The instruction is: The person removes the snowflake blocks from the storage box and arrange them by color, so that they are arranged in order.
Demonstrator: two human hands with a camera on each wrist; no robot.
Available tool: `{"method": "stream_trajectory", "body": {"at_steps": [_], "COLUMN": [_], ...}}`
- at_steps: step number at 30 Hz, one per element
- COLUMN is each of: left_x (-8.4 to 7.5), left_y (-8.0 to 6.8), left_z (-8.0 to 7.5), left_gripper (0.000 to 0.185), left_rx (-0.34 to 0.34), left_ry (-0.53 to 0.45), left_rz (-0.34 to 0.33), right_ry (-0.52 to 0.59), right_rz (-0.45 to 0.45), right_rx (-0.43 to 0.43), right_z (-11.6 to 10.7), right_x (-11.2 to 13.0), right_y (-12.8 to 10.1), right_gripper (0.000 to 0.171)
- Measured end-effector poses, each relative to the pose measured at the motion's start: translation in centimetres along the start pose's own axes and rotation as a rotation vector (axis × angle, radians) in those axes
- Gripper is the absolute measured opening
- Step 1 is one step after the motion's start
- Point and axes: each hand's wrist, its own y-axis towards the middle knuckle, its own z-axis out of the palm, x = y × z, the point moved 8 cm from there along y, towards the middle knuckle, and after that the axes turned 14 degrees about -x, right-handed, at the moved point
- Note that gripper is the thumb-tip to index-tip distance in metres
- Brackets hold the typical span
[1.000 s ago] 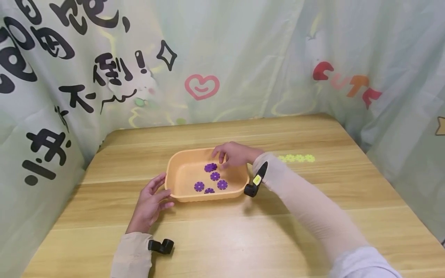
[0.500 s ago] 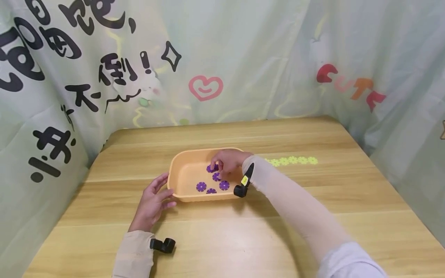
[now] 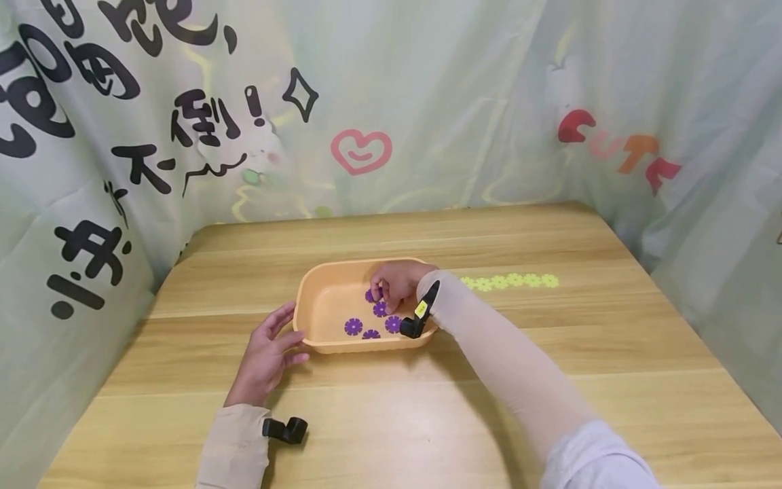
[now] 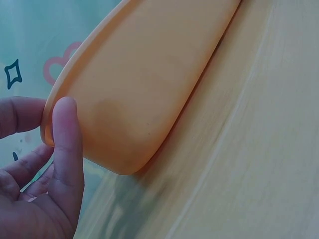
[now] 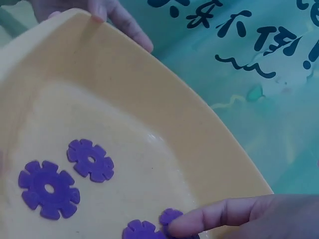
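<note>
A shallow orange plastic basin (image 3: 326, 305) stands on the table, with several purple snowflake-shaped building discs (image 3: 353, 327) lying flat inside. My left hand (image 3: 265, 356) holds the basin's near left corner, thumb and fingers pinching the rim (image 4: 48, 119) from both sides. Over the basin's right half, my right hand (image 3: 398, 282) reaches down with bent fingers. In the right wrist view, its extended index finger rests on a purple disc (image 5: 170, 215) that lies beside another purple disc (image 5: 142, 231). The thumb is out of that view.
Yellow snowflake discs (image 3: 515, 280) form a row on the wooden table (image 3: 427, 421) to the basin's right, partly hidden by the right forearm. A printed curtain (image 3: 440, 122) hangs behind the table and at both sides.
My right hand has come down and in over the basin, its index finger now at the purple discs. The left hand keeps its hold on the rim.
</note>
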Motion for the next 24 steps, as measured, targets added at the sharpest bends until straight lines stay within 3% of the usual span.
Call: {"method": "stream_trajectory", "body": {"at_steps": [7, 17, 24], "left_x": [-0.25, -0.19, -0.03], "left_y": [0.11, 0.13, 0.02], "left_z": [0.06, 0.07, -0.02], "left_gripper": [0.066, 0.067, 0.067], "left_rx": [0.006, 0.01, -0.002], "left_ry": [-0.001, -0.004, 0.008], "left_rz": [0.006, 0.009, 0.006], "right_ry": [0.033, -0.054, -0.207], "right_rz": [0.009, 0.055, -0.027], "right_rx": [-0.023, -0.007, -0.036], "right_z": [-0.1, 0.48, 0.31], "right_x": [0.14, 0.22, 0.59], "right_y": [0.29, 0.68, 0.75], "right_gripper": [0.038, 0.027, 0.024]}}
